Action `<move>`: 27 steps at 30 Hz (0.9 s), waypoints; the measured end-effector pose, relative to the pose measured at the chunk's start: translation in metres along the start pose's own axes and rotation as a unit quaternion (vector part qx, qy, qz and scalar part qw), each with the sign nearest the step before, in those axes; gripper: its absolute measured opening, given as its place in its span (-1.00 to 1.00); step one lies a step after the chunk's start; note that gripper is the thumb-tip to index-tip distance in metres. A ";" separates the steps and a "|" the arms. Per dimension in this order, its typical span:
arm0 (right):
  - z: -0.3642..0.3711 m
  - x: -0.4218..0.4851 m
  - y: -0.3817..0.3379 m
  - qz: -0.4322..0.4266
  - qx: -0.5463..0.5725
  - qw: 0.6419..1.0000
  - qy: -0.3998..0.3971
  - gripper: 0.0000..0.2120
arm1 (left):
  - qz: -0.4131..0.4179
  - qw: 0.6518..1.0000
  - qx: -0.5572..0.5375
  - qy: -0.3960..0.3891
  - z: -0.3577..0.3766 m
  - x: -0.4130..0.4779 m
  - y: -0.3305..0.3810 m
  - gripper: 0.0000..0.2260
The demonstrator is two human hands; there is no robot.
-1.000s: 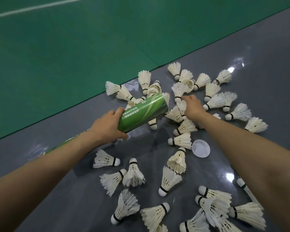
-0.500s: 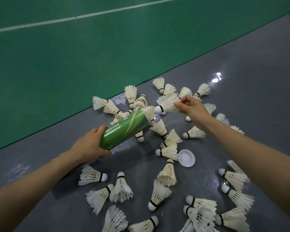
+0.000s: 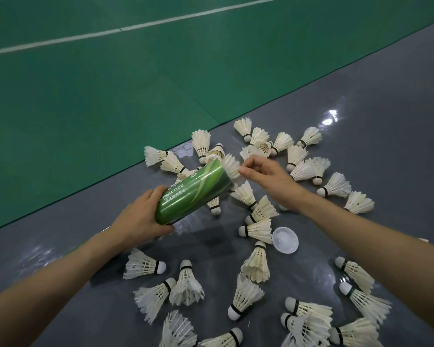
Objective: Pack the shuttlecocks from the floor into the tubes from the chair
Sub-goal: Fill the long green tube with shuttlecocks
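Green court mat (image 3: 110,96) fills the far half of the view, from 9 o'clock round to 1 o'clock. One white line (image 3: 135,26) crosses it near the top.

Grey floor (image 3: 376,126), glossy with lamp glare, takes the rest, from 2 o'clock down to 7 o'clock. Its edge with the mat runs diagonally, low at 9 o'clock and high at 2 o'clock.

Loose shuttlecocks (image 3: 145,264) lie scattered on the grey floor in a wide patch from centre to 5 o'clock. Most are on their sides and several overlap. A tight cluster sits at 12 to 1 o'clock of the hands, more at 6 o'clock.

Tube (image 3: 193,194): green, printed "PRACTICE", held off the floor at centre and tilted, with the open mouth toward 2 o'clock and the base toward 8 o'clock.

Left hand (image 3: 140,221): fingers and thumb wrapped round the base end of the tube, gripping it.

Right hand (image 3: 263,176): at 3 o'clock of the tube mouth, thumb and forefinger pinching the feather rim of the held shuttlecock (image 3: 232,166), other fingers curled.

Held shuttlecock: feathers fan out of the tube mouth. The cork end is inside, out of sight.

White round lid (image 3: 285,239): flat on the floor at 4 o'clock of the tube, just beside a shuttlecock's feathers.
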State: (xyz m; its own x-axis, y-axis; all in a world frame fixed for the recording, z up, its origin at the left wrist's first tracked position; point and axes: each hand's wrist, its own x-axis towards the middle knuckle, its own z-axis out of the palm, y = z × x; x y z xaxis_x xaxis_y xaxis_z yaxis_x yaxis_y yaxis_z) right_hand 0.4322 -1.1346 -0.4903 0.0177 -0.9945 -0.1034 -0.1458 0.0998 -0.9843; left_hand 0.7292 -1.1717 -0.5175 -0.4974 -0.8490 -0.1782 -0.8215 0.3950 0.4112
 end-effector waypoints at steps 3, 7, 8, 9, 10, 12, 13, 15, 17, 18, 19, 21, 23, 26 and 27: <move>0.026 0.006 0.017 0.113 0.014 0.993 -0.038 -0.42 | 0.014 1.000 0.023 -0.006 0.004 0.004 0.003 -0.22; 0.038 0.016 0.027 0.213 0.087 0.969 -0.086 0.04 | 0.025 0.996 0.079 -0.019 0.011 0.011 0.002 -0.21; 0.038 0.018 0.027 0.220 0.100 0.966 -0.094 0.03 | 0.025 0.996 0.083 -0.015 0.012 0.013 0.001 -0.21; 0.037 0.020 0.027 0.220 0.116 0.963 -0.101 -0.01 | 0.024 0.996 0.084 -0.011 0.013 0.015 0.000 -0.22; 0.036 0.021 0.027 0.209 0.124 0.964 -0.104 -0.10 | 0.021 0.996 0.085 -0.008 0.014 0.018 -0.001 -0.23; 0.033 0.026 0.027 0.184 0.132 0.972 -0.061 -0.31 | 0.005 0.997 0.081 -0.017 0.017 0.022 -0.004 -0.23; 0.030 0.029 0.028 0.176 0.134 0.975 -0.001 -0.38 | -0.010 0.997 0.073 -0.025 0.019 0.024 -0.006 -0.23; 0.020 0.038 0.038 0.172 0.122 0.969 0.126 -0.53 | -0.043 0.997 0.057 -0.040 0.023 0.027 -0.011 -0.22; 0.005 0.049 0.053 0.175 0.031 0.965 0.193 -0.73 | -0.067 0.996 0.046 -0.048 0.026 0.028 -0.016 -0.21; -0.005 0.053 0.062 0.181 -0.045 0.960 0.207 -0.84 | -0.074 0.995 0.042 -0.049 0.027 0.028 -0.017 -0.21; -0.015 0.060 0.069 0.182 -0.118 0.953 0.211 -0.88 | -0.079 0.995 0.042 -0.049 0.028 0.029 -0.018 -0.21; -0.031 0.076 0.075 0.168 -0.236 0.936 0.203 -0.64 | -0.082 0.995 0.039 -0.048 0.029 0.032 -0.018 -0.21; -0.040 0.095 0.075 0.143 -0.322 0.919 0.178 -0.45 | -0.084 0.995 0.032 -0.051 0.027 0.037 -0.017 -0.22; -0.041 0.121 0.075 0.146 -0.438 0.881 0.100 -0.29 | -0.083 0.994 0.029 -0.061 0.023 0.042 -0.015 -0.22; -0.040 0.126 0.075 0.153 -0.467 0.867 0.083 -0.26 | -0.081 0.994 0.029 -0.065 0.022 0.044 -0.014 -0.22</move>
State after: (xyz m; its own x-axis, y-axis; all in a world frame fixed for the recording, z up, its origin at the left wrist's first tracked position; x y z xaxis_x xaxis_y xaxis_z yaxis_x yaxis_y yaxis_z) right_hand 0.3844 -1.2540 -0.5716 -0.2953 -0.9247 -0.2405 -0.8571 0.3675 -0.3609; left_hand 0.7127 -1.2064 -0.5505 -0.3864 -0.8519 -0.3534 -0.9066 0.2803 0.3155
